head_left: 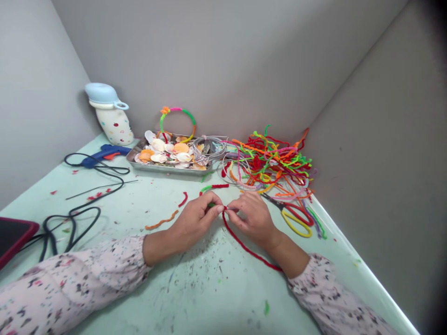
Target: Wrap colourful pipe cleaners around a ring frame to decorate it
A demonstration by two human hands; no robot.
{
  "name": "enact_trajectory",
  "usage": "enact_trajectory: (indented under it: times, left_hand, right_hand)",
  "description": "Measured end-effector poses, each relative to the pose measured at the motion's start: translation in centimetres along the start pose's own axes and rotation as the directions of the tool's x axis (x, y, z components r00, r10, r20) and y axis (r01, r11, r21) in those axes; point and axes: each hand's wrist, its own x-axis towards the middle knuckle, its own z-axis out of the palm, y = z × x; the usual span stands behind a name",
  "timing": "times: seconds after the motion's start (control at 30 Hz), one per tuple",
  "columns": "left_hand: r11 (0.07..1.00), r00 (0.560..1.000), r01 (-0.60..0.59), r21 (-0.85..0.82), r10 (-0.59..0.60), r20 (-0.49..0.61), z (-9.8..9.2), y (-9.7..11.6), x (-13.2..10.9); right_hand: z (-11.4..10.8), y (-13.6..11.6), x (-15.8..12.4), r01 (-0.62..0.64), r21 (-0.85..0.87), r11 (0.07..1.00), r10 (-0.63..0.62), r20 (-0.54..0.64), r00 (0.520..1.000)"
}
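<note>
My left hand (pixel 192 222) pinches a thin band wrapped in green and red fuzzy stem, whose curved far part (pixel 220 186) shows behind my fingers. Thumb and forefinger of my right hand (pixel 254 219) are closed on the band's red end, close to the left fingertips. From between the hands a long red pipe cleaner (pixel 240 244) trails down right, passing under my right wrist. How much of the band lies inside my fingers is hidden. Left of my hands are a short orange pipe cleaner (pixel 162 220) and a red piece (pixel 183 199).
Scissors (pixel 296 219) lie right of my hand, before a heap of pipe cleaners (pixel 275 160) and wire coils (pixel 211 148). Behind stands a metal tray (pixel 167 170) of shells with a colourful hoop (pixel 191 116). Leftward are a glue gun (pixel 104 153), black cable (pixel 75 214), bottle (pixel 113 122) and red-cased device (pixel 17 237).
</note>
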Motion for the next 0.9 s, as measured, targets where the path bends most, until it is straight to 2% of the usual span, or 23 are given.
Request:
enact_trajectory:
  times: [0.2,0.53,0.9]
  left_hand:
    - [1.000,0.999,0.026,-0.014,-0.026,0.021,-0.20,0.42,-0.03]
    - [0.997,0.998,0.042,-0.062,-0.039,0.045,-0.20,0.27,-0.10]
    - [0.986,0.988,0.146,-0.081,-0.141,0.068,-0.31,0.35,0.59]
  right_hand:
    - [-0.37,-0.03,-0.04,0.063,-0.121,0.991,-0.061,0.019,0.998]
    - [-0.53,0.12,-0.14,0.177,-0.216,0.960,-0.177,0.022,0.984]
    - [-0.62,0.50,-0.08,0.098,-0.108,0.989,-0.083,0.133,0.988]
